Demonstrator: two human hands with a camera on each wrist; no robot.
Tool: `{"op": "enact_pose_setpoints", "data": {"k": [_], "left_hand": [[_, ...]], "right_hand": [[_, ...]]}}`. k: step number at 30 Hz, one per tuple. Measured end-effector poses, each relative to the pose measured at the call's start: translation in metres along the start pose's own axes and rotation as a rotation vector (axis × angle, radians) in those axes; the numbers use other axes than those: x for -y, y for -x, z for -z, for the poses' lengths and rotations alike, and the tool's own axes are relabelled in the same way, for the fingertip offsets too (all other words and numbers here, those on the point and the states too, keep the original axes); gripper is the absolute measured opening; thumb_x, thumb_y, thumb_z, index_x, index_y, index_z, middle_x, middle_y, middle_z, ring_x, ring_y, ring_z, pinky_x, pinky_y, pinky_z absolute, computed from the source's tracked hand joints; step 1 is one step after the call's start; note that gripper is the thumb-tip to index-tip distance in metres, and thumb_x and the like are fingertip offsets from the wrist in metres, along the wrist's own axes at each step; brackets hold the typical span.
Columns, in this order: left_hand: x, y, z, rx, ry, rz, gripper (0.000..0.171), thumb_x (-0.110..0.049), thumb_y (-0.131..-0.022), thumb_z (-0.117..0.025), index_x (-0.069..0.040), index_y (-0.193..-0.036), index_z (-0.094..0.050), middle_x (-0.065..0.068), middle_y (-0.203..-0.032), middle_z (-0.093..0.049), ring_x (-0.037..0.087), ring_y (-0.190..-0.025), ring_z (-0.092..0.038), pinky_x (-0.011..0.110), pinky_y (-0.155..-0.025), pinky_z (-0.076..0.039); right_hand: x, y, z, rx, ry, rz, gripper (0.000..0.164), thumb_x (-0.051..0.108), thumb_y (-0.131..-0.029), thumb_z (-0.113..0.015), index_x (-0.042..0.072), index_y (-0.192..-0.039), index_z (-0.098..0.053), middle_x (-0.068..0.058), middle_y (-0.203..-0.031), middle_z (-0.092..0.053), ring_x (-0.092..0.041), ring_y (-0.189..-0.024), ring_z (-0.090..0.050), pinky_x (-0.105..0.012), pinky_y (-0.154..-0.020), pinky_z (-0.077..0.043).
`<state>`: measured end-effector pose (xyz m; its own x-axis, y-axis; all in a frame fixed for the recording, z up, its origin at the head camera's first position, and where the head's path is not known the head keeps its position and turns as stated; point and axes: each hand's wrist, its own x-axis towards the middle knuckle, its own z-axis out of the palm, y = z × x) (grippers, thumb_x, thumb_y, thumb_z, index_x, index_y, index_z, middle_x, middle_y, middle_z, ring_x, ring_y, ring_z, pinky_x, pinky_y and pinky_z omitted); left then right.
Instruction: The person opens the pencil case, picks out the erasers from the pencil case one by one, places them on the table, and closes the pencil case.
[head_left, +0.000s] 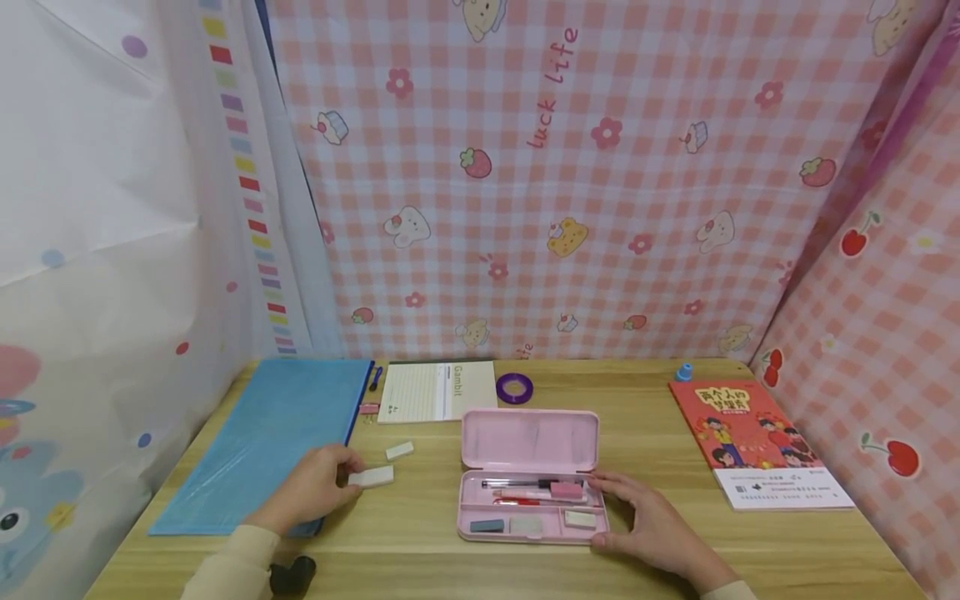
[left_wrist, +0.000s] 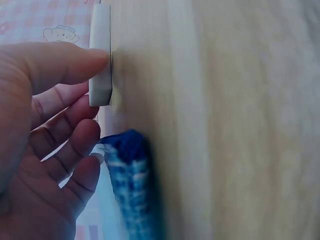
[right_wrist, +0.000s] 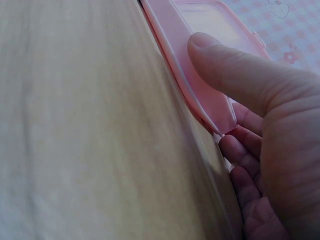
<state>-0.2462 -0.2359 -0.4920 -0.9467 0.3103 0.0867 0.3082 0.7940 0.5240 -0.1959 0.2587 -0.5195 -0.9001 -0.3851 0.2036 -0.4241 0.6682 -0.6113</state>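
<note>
1. Head view: The left hand [head_left: 315, 485] pinches a long white block [head_left: 377, 475] and hides one end. At 3 o'clock from it, the right hand [head_left: 651, 527] holds the side of an open pink pencil box [head_left: 552, 524].
2. Head view: A small white block [head_left: 400, 451] lies near, at 2 o'clock. Wooden table [head_left: 427, 517] shows between long block and box. The left arm covers some blue folder [head_left: 277, 442]. A black thing [head_left: 293, 576], 7 o'clock, is hard to make out.
3. Left wrist view: The thumb hides the block's middle, near 11 o'clock. Wood fills 1 to 5 o'clock.
4. Right wrist view: The top edge cuts off the box, near 12 o'clock. Some fingertips are hidden.
</note>
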Motion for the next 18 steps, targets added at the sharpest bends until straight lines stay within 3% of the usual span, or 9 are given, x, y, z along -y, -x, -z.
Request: {"op": "enact_pose_setpoints", "data": {"k": [8,18], "left_hand": [[-0.013,0.002,0.003,-0.064,-0.027,-0.001,0.022,-0.014,-0.073,-0.083,-0.014,-0.091,-0.071,-0.005,-0.087,-0.063,0.010,-0.078,-0.057,0.031,-0.069,-0.050],[-0.064,0.005,0.006,-0.050,-0.042,-0.138,0.025,-0.017,-0.079,-0.079,-0.012,-0.102,-0.070,-0.002,-0.094,-0.063,0.015,-0.084,-0.057,0.033,-0.072,-0.050]], "right_hand": [[-0.001,0.000,-0.001,-0.007,0.005,0.004,0.072,0.057,-0.070,-0.077,0.022,-0.131,-0.059,0.005,-0.136,-0.053,-0.026,-0.125,-0.048,-0.050,-0.099,-0.040],[-0.003,0.000,-0.001,-0.001,0.003,0.005,0.073,0.057,-0.070,-0.077,0.022,-0.131,-0.059,0.005,-0.136,-0.052,-0.026,-0.126,-0.048,-0.051,-0.099,-0.040]]}}
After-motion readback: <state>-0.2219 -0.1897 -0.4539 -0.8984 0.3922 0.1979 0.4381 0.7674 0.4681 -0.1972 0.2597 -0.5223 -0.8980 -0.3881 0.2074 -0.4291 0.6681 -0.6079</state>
